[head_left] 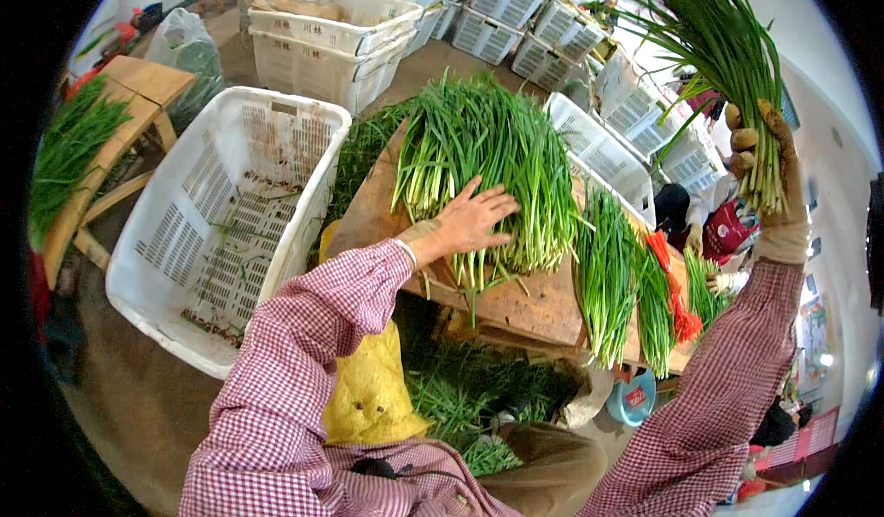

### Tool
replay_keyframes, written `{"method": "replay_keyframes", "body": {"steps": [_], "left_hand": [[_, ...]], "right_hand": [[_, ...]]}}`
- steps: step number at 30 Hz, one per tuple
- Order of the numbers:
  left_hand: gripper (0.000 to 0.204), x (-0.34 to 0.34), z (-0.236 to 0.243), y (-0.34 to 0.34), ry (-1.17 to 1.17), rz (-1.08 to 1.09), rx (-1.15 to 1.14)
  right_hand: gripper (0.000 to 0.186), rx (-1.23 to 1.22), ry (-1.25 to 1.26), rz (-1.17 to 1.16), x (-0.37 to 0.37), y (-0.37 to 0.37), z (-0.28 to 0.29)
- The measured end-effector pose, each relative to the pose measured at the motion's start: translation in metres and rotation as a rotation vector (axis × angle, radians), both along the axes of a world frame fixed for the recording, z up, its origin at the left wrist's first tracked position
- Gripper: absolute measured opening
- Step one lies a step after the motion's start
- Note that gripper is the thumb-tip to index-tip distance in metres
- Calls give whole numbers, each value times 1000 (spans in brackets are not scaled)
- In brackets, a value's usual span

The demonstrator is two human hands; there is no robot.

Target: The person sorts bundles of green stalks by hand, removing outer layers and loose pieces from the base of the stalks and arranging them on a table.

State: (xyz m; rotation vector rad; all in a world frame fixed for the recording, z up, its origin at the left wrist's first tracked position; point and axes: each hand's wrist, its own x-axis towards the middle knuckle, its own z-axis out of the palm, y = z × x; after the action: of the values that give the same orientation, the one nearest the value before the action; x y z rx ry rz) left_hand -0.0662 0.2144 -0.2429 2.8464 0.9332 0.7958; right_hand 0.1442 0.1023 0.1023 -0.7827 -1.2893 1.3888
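A large pile of garlic chives [488, 139] lies on a wooden table [497, 305], its pale stem ends toward me. My left hand [472, 220] rests flat on the stems at the pile's near side, fingers spread and gripping nothing. High at the right, my right hand [783, 162], in a soiled glove, is closed round a bunch of garlic chives [727, 34]. The stem ends point down and the leaves fan upward. Separate bundles of chives [605, 282] lie on the table right of the pile, beside bright red ties [679, 287].
A white slatted crate [276, 139] with plant scraps stands left of the table. Stacked crates [318, 57] fill the background. Below me are a yellow sack [373, 388] and loose greens [460, 402]. A blue bucket [632, 399] and another person's gloved hand [729, 282] are at right.
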Motion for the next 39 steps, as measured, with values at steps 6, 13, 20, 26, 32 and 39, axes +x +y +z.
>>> {"method": "replay_keyframes", "body": {"steps": [6, 13, 20, 26, 32, 39], "left_hand": [[62, -35, 6, -129, -505, -319, -750], [51, -29, -48, -232, -1232, 55, -1762], [35, -42, -60, -227, -1542, -11, -1895], [42, -42, -53, -233, -1547, -63, -1805], [50, -40, -39, -232, -1055, 135, -1668], [23, -85, -53, -230, -1201, 154, -1774]], "right_hand": [[30, -146, -87, -502, -80, -111, -166], [29, -652, 344, -307, -113, -182, -371], [45, -583, 440, -168, -85, -206, -395], [57, -533, 257, -137, -58, -201, -403], [43, -493, 145, -325, -77, -167, -390], [33, -644, 199, -356, -72, -176, -376]]}}
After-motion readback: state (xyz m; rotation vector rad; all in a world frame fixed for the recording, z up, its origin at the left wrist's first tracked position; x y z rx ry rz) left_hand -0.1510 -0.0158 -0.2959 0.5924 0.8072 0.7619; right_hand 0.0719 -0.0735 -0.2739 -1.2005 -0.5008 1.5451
